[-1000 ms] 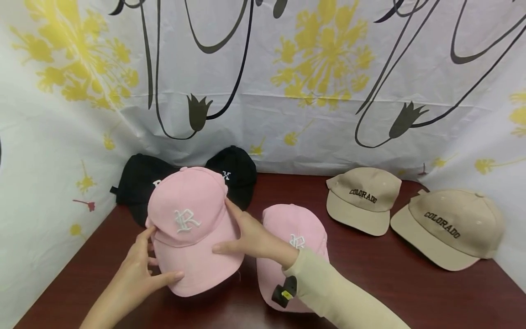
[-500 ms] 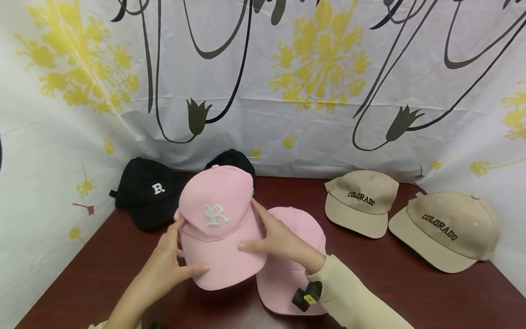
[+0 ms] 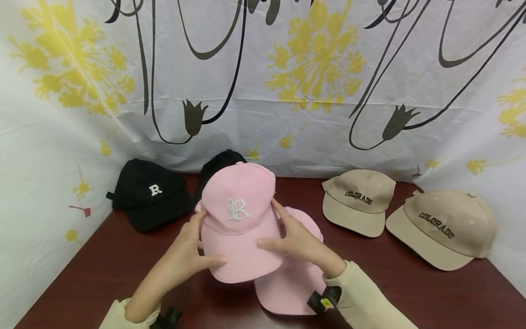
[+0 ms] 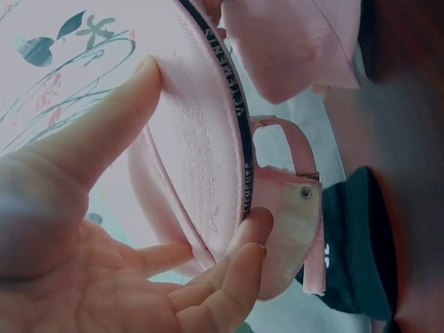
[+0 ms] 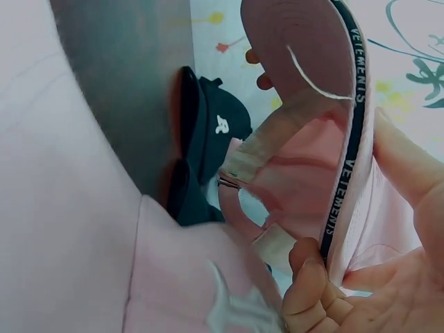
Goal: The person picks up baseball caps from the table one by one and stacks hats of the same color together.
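Observation:
A pink baseball cap (image 3: 240,228) with a white letter R on its front is held up between both hands, brim toward me. My left hand (image 3: 186,251) grips its left side, thumb on the brim and fingers at the edge of the crown. On the other side my right hand (image 3: 297,242) pinches brim and crown the same way. The wrist views show the cap's inside, with a black lettered tape (image 4: 239,111) along the seam and a back strap (image 4: 295,142). A second pink cap (image 3: 287,290) lies on the table, partly covered by the held cap and right hand.
At the back left sits a black cap (image 3: 149,201) with a white R; another black cap (image 3: 213,167) is mostly hidden behind the held one. Two beige caps, one farther back (image 3: 357,214) and one nearer (image 3: 444,237), lie right. Patterned cloth (image 3: 246,82) surrounds the dark red table (image 3: 94,274).
Both hands have carried the held pink cap to the right, so it now overlaps the lying pink cap. The black R cap has come into view; the other black cap is more covered.

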The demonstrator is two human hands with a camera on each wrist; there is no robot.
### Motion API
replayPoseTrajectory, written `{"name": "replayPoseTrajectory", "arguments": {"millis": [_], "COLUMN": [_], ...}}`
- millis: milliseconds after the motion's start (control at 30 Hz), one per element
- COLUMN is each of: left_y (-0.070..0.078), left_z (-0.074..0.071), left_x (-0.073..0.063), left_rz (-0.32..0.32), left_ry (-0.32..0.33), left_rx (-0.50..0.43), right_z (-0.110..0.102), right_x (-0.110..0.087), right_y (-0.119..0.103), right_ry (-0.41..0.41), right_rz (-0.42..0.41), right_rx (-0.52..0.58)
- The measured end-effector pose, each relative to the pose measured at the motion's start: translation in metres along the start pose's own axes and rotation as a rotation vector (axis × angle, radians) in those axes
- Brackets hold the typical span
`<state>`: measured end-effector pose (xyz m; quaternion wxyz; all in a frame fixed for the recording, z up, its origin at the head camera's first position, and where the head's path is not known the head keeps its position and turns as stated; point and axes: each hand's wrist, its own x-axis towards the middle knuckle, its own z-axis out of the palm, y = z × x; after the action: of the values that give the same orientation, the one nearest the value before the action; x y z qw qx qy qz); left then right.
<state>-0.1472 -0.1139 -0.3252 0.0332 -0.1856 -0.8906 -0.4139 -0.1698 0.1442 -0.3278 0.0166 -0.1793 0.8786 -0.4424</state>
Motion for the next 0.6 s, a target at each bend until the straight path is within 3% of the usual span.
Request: {"name": "replayPoseTrajectory", "arguments": {"millis": [333,600], "left_y": [0.011,0.014], "left_z": [0.015,0.025], "left_x": [0.015,0.025], "left_rz": [0.019,0.082], "left_ry": [-0.042,-0.041], "left_rx": [-0.053,-0.050], "right_z": [-0.020,-0.031], "right_x": [-0.012,-0.020], "right_y": [0.009,0.016], "right_ry": [0.040,0.038], "right_rz": [-0.010,0.020], "right_rx": [0.050,0.073]}}
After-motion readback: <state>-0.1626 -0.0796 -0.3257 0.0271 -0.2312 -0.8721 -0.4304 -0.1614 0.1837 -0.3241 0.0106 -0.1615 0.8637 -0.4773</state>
